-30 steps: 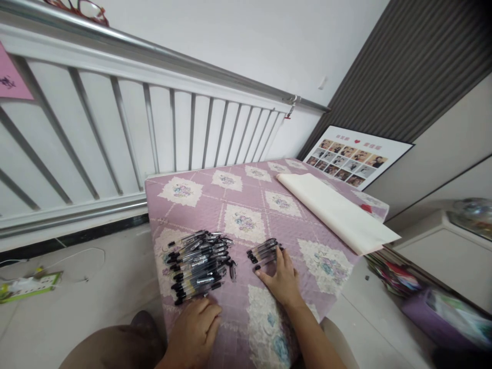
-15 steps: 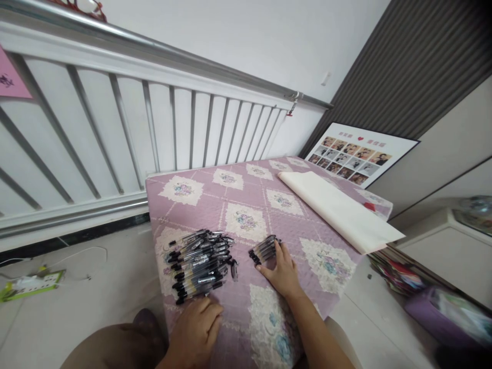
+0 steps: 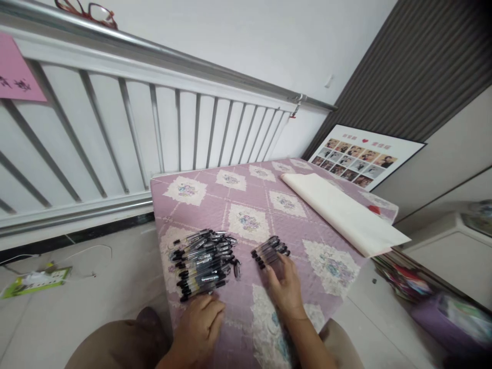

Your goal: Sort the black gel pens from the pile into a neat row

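A big heap of black-capped clear pens point(image 3: 202, 262) lies on the pink quilted table cover point(image 3: 246, 205). A small row of several pens point(image 3: 270, 251) lies to its right. My right hand point(image 3: 286, 287) rests flat just below that small row, its fingertips touching the pens, fingers stretched out. Just below the big heap, my left hand point(image 3: 200, 325) lies on the cover's near edge with fingers curled loosely downward and nothing visible in it.
A folded cream sheet point(image 3: 342, 211) lies along the table's right side. Behind it leans a photo collage board point(image 3: 363, 156). White railing point(image 3: 154, 128) runs behind, with red glasses point(image 3: 90, 11) on top. A power strip point(image 3: 36, 279) lies on the floor, left.
My right hand slid back toward me a little, from beside the small pen row to below it. The camera shifted slightly. My left hand stayed put.
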`<state>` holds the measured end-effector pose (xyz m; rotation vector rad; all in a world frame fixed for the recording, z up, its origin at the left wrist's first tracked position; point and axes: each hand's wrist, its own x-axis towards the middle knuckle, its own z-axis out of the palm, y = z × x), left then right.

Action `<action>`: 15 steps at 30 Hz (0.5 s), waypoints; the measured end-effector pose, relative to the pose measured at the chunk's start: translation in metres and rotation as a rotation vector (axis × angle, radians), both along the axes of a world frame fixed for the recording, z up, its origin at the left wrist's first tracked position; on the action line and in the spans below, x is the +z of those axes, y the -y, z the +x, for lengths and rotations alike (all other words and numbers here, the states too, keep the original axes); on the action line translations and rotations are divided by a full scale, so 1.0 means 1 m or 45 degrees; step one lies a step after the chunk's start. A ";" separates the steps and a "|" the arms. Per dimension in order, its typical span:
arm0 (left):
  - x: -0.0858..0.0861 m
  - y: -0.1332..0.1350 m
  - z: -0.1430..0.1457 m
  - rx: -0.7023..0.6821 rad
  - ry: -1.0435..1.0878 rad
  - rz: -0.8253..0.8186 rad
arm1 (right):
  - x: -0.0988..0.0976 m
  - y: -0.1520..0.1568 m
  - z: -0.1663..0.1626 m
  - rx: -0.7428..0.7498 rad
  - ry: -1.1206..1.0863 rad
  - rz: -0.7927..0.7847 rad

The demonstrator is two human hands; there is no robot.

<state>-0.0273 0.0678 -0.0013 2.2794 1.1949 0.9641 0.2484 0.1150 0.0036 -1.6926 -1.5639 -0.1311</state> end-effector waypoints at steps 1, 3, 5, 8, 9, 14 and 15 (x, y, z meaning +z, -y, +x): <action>-0.001 -0.001 -0.001 0.025 0.022 0.042 | 0.000 0.004 -0.008 0.044 0.020 0.000; -0.002 -0.003 -0.003 0.108 0.032 0.137 | 0.002 0.011 -0.026 0.113 0.066 -0.032; -0.001 -0.006 -0.005 0.197 -0.008 0.203 | 0.006 0.017 -0.044 0.178 0.124 -0.079; 0.004 -0.009 -0.008 0.289 -0.109 0.222 | 0.012 0.023 -0.064 0.308 0.218 -0.126; 0.005 -0.010 -0.008 0.313 -0.146 0.220 | 0.015 0.024 -0.069 0.347 0.245 -0.132; 0.011 -0.010 -0.006 0.389 -0.297 0.124 | 0.023 0.021 -0.084 0.462 0.344 -0.117; 0.012 -0.010 -0.005 0.398 -0.312 0.094 | 0.024 0.020 -0.087 0.468 0.352 -0.109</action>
